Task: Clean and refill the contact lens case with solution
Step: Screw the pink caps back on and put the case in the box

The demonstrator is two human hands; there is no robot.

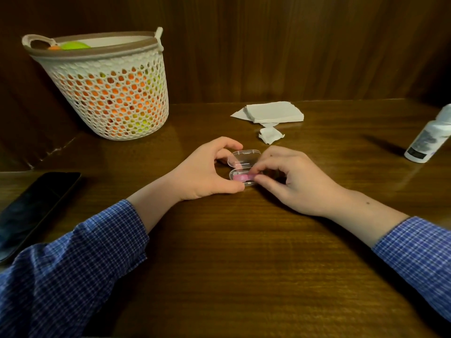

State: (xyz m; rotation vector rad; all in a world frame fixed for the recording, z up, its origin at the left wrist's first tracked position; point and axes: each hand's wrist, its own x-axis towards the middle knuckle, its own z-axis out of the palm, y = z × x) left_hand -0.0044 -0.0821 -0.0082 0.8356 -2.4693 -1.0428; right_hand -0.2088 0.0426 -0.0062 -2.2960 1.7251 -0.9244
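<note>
A small clear plastic case [242, 157] lies on the wooden table [244, 264] with its lid tipped up and open. Inside it sits a pink piece [240, 177]. My left hand [207, 172] curls around the case's left side, thumb at its front edge and fingers behind the lid. My right hand [290, 178] pinches the right end of the pink piece with thumb and forefinger. A white solution bottle [427, 140] stands tilted in view at the far right, apart from both hands.
A folded stack of white tissues [273, 112] and a crumpled tissue scrap [270, 135] lie behind the case. A white mesh basket [109, 86] with orange and green items stands at back left. A dark phone [31, 211] lies at the left edge.
</note>
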